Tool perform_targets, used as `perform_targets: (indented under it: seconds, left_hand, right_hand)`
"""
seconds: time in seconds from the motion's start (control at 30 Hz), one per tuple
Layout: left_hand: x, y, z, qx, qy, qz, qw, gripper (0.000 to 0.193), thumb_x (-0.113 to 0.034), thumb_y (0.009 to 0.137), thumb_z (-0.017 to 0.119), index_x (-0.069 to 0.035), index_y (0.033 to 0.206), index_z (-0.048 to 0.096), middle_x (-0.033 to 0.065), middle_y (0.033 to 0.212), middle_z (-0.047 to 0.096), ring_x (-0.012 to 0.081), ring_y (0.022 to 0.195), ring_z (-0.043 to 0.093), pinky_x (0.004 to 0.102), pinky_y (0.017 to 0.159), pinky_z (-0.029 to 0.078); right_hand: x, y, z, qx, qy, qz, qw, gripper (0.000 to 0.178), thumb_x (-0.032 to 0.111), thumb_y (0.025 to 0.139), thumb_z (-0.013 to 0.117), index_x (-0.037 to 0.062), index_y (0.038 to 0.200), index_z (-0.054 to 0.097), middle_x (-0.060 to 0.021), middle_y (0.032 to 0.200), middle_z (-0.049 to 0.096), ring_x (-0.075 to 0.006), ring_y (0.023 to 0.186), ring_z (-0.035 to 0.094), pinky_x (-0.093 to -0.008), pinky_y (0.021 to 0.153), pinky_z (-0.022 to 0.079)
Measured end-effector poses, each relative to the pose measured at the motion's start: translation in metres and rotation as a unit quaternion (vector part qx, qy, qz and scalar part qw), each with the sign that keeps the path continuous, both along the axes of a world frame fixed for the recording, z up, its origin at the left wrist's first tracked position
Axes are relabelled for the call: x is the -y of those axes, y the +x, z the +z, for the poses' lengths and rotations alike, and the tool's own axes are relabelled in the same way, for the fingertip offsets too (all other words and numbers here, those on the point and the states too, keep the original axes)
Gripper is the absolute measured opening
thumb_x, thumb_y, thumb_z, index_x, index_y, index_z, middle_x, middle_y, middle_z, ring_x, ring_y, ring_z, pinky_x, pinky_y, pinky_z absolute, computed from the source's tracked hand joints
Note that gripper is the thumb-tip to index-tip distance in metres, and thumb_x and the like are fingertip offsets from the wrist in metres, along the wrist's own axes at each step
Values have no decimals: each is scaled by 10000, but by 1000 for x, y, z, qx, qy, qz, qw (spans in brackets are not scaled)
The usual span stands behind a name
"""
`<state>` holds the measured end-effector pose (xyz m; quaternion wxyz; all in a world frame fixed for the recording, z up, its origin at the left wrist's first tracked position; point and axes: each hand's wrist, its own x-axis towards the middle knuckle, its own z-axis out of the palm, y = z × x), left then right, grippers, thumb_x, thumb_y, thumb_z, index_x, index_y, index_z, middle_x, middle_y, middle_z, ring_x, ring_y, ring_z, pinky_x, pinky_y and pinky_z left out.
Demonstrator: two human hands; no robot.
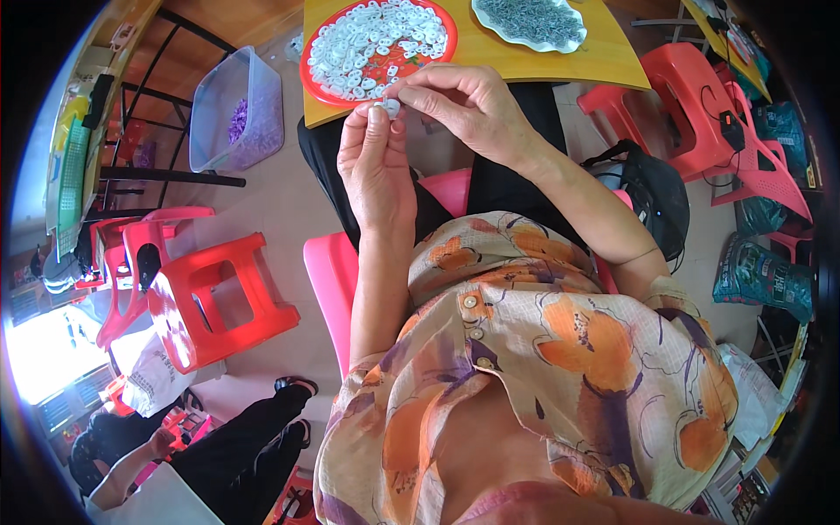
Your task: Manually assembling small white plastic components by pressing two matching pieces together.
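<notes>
Setting: workroom with a pale floor, seen from above; a yellow wooden table [525, 54] sits at the top of view, red plastic stools around it.
Grip: both hands meet just below the table's near edge, pinching one small white ring-shaped part [391, 107] between them.
Left hand: left hand [376, 162] is upright, palm turned toward the person, thumb and fingertips closed on the part from below.
Right hand: right hand [468, 105] comes in from the right, fingers curled, thumb and forefinger closed on the same part from above.
Part position: held in the air, just in front of the rim of the red tray [325, 87], not resting on anything.
Tray: round, red, on the table, heaped with many similar white pieces.
Plate: white scalloped plate [567, 42] further right on the table, full of small grey pieces.
Bin: clear plastic bin [236, 109] on the floor to the left, purple bits inside.
Stool: red stool [214, 302] left of the person's pink seat.
Other person: someone in dark trousers sits at lower left, well apart.
</notes>
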<state>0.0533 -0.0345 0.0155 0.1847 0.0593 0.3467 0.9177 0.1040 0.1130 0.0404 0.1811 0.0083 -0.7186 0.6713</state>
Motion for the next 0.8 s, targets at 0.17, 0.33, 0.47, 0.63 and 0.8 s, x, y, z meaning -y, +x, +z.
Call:
perform_targets:
  seconds: [0.17, 0.33, 0.47, 0.63, 0.8]
  left_hand:
    - [-1, -4, -13, -12, 21, 1, 1000, 104, -70, 1009, 672, -28, 1104, 666, 62, 1103, 702, 123, 988, 662, 244, 920, 537]
    - [-2, -4, -13, 4, 46, -25, 999, 115, -63, 1015, 657, -14, 1120, 658, 77, 1141, 696, 127, 1031, 662, 249, 953, 545]
    - [-4, -1, -10, 12, 36, -32, 999, 116, -59, 1015, 655, -11, 1121, 655, 85, 1147, 694, 130, 1045, 666, 245, 958, 552]
    - [-4, 2, -12, 13, 20, -33, 999, 112, -53, 1011, 658, -12, 1115, 663, 79, 1118, 700, 129, 1035, 669, 244, 960, 551]
    - [-6, 3, -17, 0, 10, -51, 999, 109, -55, 1005, 669, -8, 1103, 685, 60, 1093, 702, 122, 1014, 675, 242, 957, 544]
  right_hand:
    - [1, 0, 0, -29, 56, 0, 998, 186, 107, 981, 701, 41, 1145, 762, -21, 1020, 753, -71, 905, 669, -219, 805, 529]
    - [-4, -2, -4, -53, 82, -9, 995, 191, 104, 982, 699, 40, 1153, 755, -15, 1059, 744, -62, 906, 660, -222, 792, 523]
    - [-7, -5, -8, -40, 86, -18, 995, 197, 103, 976, 707, 41, 1157, 753, -3, 1059, 740, -49, 893, 644, -218, 760, 509]
    - [-5, 2, 6, -30, 124, -32, 991, 200, 32, 963, 669, 41, 1145, 751, -23, 1022, 731, -71, 850, 638, -234, 741, 514]
    - [-9, -4, -4, -203, 277, -82, 936, 219, -30, 944, 629, 38, 1111, 755, -48, 975, 715, -96, 849, 648, -253, 750, 527]
